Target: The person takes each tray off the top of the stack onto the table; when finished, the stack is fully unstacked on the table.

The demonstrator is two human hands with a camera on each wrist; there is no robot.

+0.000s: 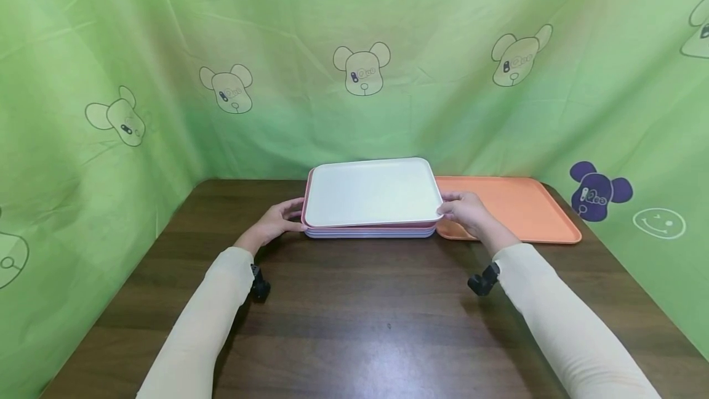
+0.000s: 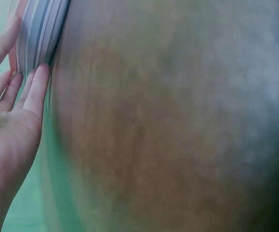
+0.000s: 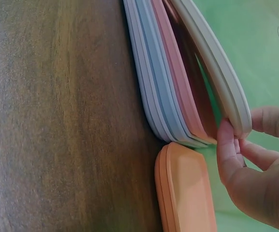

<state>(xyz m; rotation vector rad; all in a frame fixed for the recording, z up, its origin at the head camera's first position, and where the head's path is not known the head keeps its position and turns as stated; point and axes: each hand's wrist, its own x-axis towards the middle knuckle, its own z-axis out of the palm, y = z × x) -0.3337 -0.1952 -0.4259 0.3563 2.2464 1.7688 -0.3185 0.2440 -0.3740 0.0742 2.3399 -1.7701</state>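
A white tray [image 1: 373, 193] lies tilted on top of a tray stack [image 1: 371, 234], its right end raised off the pink tray [image 3: 178, 72] below. My right hand [image 1: 468, 209] pinches the white tray's right front corner between thumb and fingers. In the right wrist view, that hand [image 3: 262, 181] grips the rim, and a gap shows under the white tray [image 3: 216, 63]. At the stack's left side is my left hand [image 1: 275, 221]. The left wrist view shows that hand [image 2: 11, 130] with extended fingers touching the edges of the stacked trays [image 2: 35, 34].
Orange trays [image 1: 515, 208], stacked together, lie on the wooden table [image 1: 354, 313] just right of the stack. A green curtain [image 1: 277, 29] with printed bear heads hangs behind the table and along both sides.
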